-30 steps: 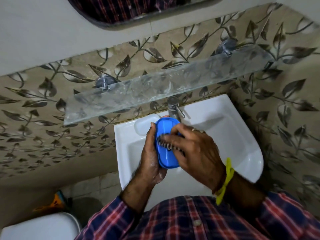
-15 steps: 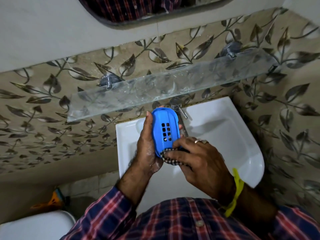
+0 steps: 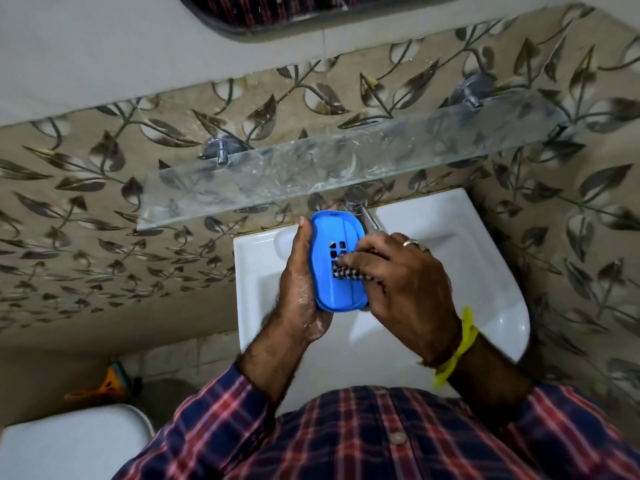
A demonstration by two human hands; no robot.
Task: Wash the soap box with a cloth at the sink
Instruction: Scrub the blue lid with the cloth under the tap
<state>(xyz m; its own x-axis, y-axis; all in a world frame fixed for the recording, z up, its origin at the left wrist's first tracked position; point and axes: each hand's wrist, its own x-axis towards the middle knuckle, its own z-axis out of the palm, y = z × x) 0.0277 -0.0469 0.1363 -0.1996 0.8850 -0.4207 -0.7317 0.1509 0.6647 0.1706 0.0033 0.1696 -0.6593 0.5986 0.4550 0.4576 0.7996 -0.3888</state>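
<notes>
A blue oval soap box (image 3: 330, 292) with square drain holes is held upright over the white sink (image 3: 485, 306). My left hand (image 3: 299, 289) grips its left edge from behind, with soap suds on the palm. My right hand (image 3: 405, 285) presses a small dark checked cloth (image 3: 348, 271) against the holes in the middle of the box. The cloth is mostly hidden under my fingers.
A metal tap (image 3: 360, 206) stands at the back of the sink, just behind the box. A glass shelf (image 3: 346, 161) juts from the leaf-patterned wall above it. A white toilet lid (image 3: 69, 445) lies at the lower left, and an orange object (image 3: 104, 386) sits on the floor.
My right hand has moved the cloth up from the lower end of the box onto the drain holes. The box has dropped slightly, still held in my left hand.
</notes>
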